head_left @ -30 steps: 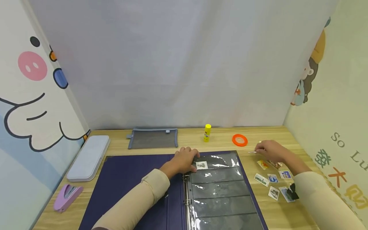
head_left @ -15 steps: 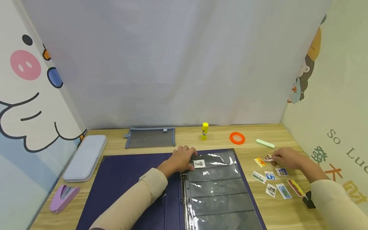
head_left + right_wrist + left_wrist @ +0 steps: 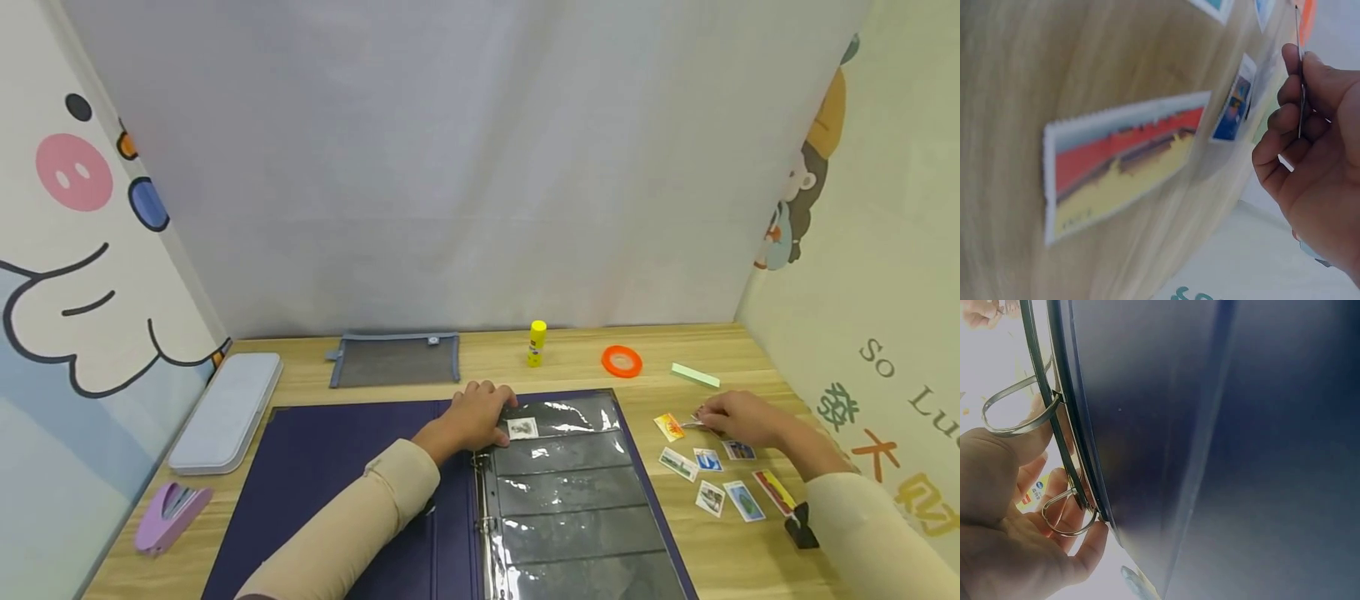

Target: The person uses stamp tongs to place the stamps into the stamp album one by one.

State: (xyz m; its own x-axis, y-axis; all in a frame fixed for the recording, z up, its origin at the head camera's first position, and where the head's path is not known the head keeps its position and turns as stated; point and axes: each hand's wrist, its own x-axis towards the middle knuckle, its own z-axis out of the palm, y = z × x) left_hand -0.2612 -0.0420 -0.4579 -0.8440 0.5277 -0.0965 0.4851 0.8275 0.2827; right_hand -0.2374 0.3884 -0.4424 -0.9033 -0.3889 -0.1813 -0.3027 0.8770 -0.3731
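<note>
My left hand [image 3: 476, 417] rests with relaxed, spread fingers at the top of the black pocket page [image 3: 562, 492], beside the metal rings [image 3: 1022, 412] of an open navy binder [image 3: 337, 467]. A small stamp [image 3: 522, 428] sits in the top pocket by my thumb. On the right, my right hand [image 3: 744, 417] pinches thin metal tweezers [image 3: 1302, 94] between thumb and fingers. Their tips point left, right by an orange and yellow stamp [image 3: 669, 427]. Under the hand, a brownish stamp is mostly hidden. A red and yellow stamp [image 3: 1125, 156] lies nearer my right wrist.
Several other stamps [image 3: 678, 464] lie right of the binder. Behind are a pale green strip [image 3: 695, 375], orange tape ring [image 3: 622, 350], yellow glue stick [image 3: 536, 343] and mesh pouch [image 3: 397, 360]. A white case [image 3: 225, 412] and purple hole punch [image 3: 171, 517] stand left.
My right hand has moved nearer to me, from beside the pale green strip to the stamps; the strip and the red and yellow stamp are uncovered. The left hand stays in place.
</note>
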